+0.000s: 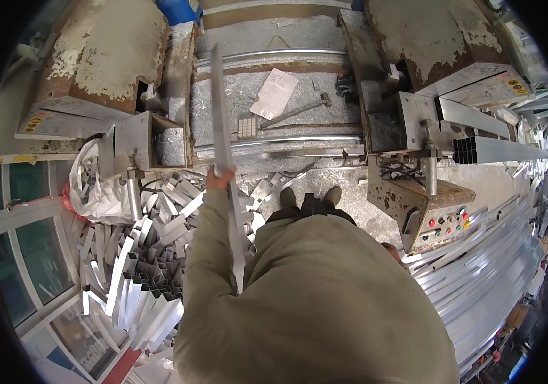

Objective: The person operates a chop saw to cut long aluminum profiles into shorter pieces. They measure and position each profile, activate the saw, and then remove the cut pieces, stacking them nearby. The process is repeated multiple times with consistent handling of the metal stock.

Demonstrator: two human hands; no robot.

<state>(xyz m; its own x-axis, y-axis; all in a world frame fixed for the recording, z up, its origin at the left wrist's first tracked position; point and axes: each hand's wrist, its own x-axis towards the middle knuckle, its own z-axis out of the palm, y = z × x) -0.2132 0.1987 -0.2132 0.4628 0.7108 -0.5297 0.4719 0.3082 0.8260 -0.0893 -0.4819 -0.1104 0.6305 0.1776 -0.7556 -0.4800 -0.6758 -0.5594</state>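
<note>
My left hand (221, 178) is closed around a long, straight aluminium profile (223, 128). The profile runs from beside my body, past the hand, and out over the chip-strewn machine bed (312, 86). My right hand (391, 251) shows only in part beside my right hip, and its fingers cannot be made out. On the bed, right of the profile, lie a sheet of paper (276, 94), a calculator (247, 127) and a long-handled tool like a hammer (296, 111).
Worn machine housings stand left (107, 57) and right (434, 45). Cut profile pieces (152, 275) heap up at my left, near a white sack (101, 192). A control box with coloured buttons (440, 224) stands right, beside long stacked profiles (485, 262). A square tube (504, 150) juts out there.
</note>
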